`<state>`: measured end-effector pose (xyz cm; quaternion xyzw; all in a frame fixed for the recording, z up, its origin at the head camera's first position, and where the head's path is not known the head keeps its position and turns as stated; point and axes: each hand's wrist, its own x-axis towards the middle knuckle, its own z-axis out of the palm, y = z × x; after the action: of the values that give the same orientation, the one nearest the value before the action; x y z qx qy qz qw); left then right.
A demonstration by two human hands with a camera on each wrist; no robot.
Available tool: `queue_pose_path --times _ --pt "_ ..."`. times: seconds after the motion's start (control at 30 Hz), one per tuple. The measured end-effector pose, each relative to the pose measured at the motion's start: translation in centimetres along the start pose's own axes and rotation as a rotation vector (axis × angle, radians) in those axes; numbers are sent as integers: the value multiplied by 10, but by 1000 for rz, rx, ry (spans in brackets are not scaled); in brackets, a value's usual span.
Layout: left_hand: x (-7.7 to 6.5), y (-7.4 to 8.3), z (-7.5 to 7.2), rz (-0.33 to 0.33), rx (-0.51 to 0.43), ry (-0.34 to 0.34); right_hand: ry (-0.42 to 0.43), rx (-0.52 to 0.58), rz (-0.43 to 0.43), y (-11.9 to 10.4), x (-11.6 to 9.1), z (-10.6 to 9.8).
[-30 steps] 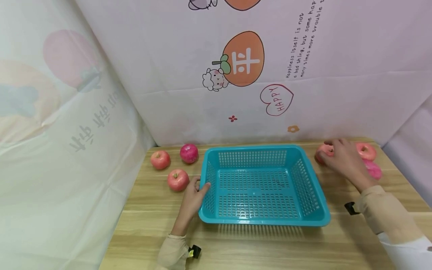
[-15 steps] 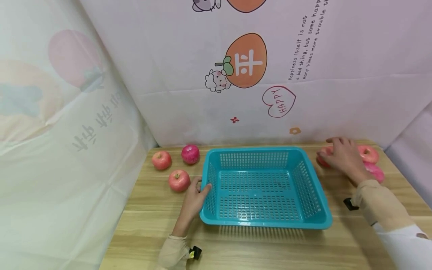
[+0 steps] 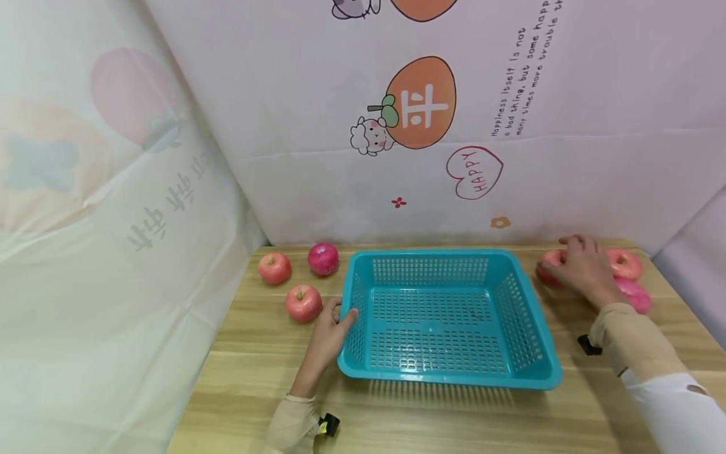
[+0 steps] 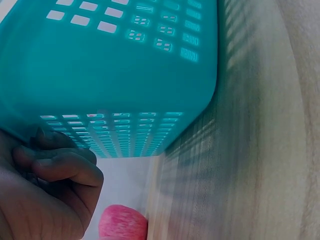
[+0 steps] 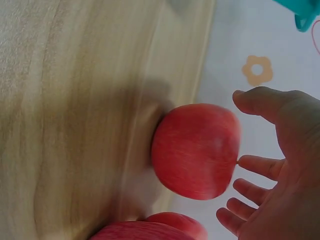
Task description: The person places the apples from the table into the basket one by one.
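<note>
A turquoise plastic basket (image 3: 431, 381) with slotted walls stands mid-table, and nothing lies in it. My left hand (image 3: 328, 334) grips its left rim, thumb over the inside, fingers curled at the outer side. To the right of the basket, my right hand (image 3: 587, 271) hovers at a red apple (image 3: 549, 267). In the right wrist view, thumb and fingers are spread above that apple (image 5: 197, 150), with the thumb apart from it; whether a fingertip touches its stem I cannot tell. Past this hand lie another apple (image 3: 625, 265) and a bright pink fruit (image 3: 634, 295), partly hidden.
Left of the basket sit two red apples, one at the back (image 3: 275, 268) and one (image 3: 303, 303) close to my left hand, plus a magenta round fruit (image 3: 323, 259). A printed white cloth (image 3: 317, 189) hangs behind the wooden table (image 3: 249, 378).
The head view has shifted slightly, so everything sits a little further right. My right hand has edged slightly right over the apple. My left hand keeps its grip on the basket.
</note>
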<state>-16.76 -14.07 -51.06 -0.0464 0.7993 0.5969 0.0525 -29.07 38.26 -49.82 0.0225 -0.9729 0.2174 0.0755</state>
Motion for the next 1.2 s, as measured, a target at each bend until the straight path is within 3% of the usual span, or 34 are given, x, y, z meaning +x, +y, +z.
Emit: queue_pose_path --times 0.3,0.6,0.87,1.2 --pt "0 0 1 -11 6 4 -27 -28 20 8 5 10" --pt "0 -1 1 -18 15 2 -125 5 62 11 5 13" --pt "0 -1 1 -30 13 -2 -161 -10 34 14 6 15" --pt "0 -2 0 -13 19 -6 -203 -18 72 14 5 15"
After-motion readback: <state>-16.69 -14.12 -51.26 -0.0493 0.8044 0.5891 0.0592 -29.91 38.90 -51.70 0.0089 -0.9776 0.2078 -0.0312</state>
